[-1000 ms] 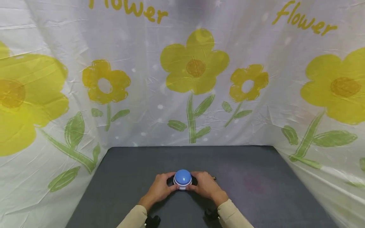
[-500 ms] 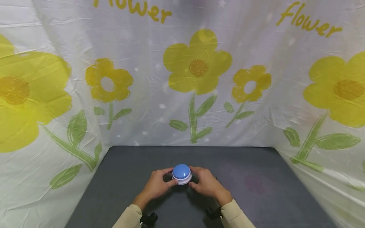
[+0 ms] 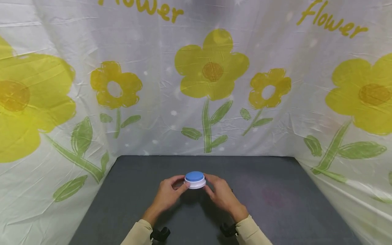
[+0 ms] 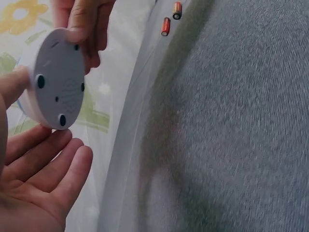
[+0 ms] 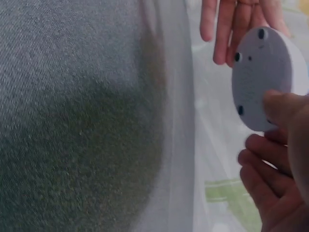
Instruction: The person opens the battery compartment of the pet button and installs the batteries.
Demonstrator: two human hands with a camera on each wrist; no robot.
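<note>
A round push button [image 3: 194, 176] with a blue top and a white base is held up above the dark table, tilted so the base's near side shows. My left hand [image 3: 166, 194] grips its left edge between thumb and fingers. On the opposite edge, my right hand [image 3: 224, 194] pinches it the same way. The left wrist view shows the white underside of the push button [image 4: 62, 89], with several dark round feet and small marks. From the right wrist, the thumb [image 5: 282, 108] is seen pressing on that underside.
Two small red-and-gold batteries [image 4: 165, 26] lie on the dark tabletop [image 3: 263, 211], near my right hand and mostly hidden in the head view. A white curtain [image 3: 159, 129] printed with yellow flowers stands around the table's back and sides.
Both hands have lifted the push button off the table and moved it slightly forward. It has tilted back, so its blue top looks flatter and more of the white base shows.
</note>
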